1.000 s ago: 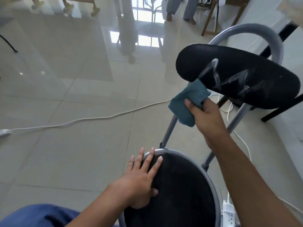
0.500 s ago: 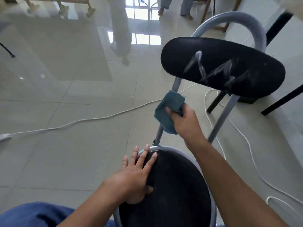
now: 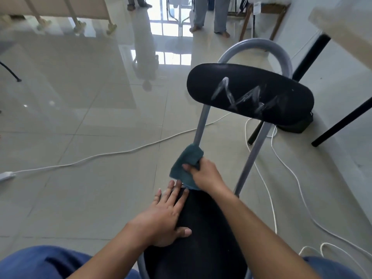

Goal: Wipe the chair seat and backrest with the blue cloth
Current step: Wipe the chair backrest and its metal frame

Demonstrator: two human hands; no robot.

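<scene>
A grey metal-frame chair stands in front of me. Its black oval backrest [image 3: 249, 91] carries white zigzag smears. My right hand [image 3: 205, 175] grips the blue cloth [image 3: 184, 166] around the lower part of the left frame tube [image 3: 201, 125], just above the seat's rear edge. My left hand [image 3: 165, 216] lies flat with straight fingers on the left side of the black round seat [image 3: 201, 234]. My forearms hide part of the seat.
White cables [image 3: 100, 156] run across the glossy tiled floor to the left and right of the chair. Black table legs [image 3: 342, 123] and a dark object stand behind the backrest at the right. People's legs [image 3: 209, 15] show at the far end.
My right hand has brought the cloth down from the backrest's lower left edge along the left frame tube to just above the seat. My left hand has stayed on the seat.
</scene>
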